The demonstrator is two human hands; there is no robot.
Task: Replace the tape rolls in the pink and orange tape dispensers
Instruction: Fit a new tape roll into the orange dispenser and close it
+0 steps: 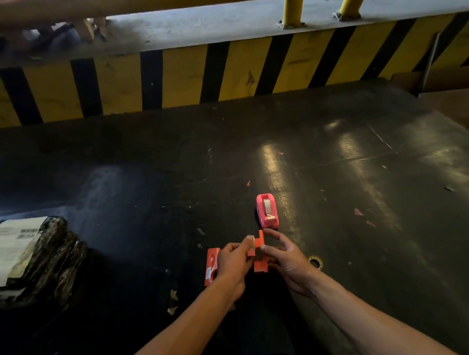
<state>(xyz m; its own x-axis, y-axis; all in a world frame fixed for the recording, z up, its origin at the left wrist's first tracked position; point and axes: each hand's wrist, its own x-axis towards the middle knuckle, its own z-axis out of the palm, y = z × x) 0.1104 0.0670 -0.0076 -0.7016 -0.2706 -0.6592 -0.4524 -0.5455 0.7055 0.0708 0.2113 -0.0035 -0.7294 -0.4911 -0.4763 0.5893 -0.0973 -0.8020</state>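
The pink tape dispenser point(267, 214) stands upright on the dark table, a pale tape roll showing in its top. Just in front of it both my hands hold an orange dispenser part point(260, 255) above the table. My left hand point(234, 262) pinches its left side with thumb and fingers. My right hand point(285, 256) grips its right side, forefinger curled over the top. A second orange dispenser piece point(210, 265) lies flat on the table, touching the left side of my left hand. No tape roll shows in the orange part.
A wrapped parcel with a white shipping label point(27, 258) lies at the left edge. A yellow-and-black striped barrier point(221, 74) runs behind the table, cardboard boxes point(447, 87) at the far right. Small paper scraps point(172, 300) lie near my left forearm.
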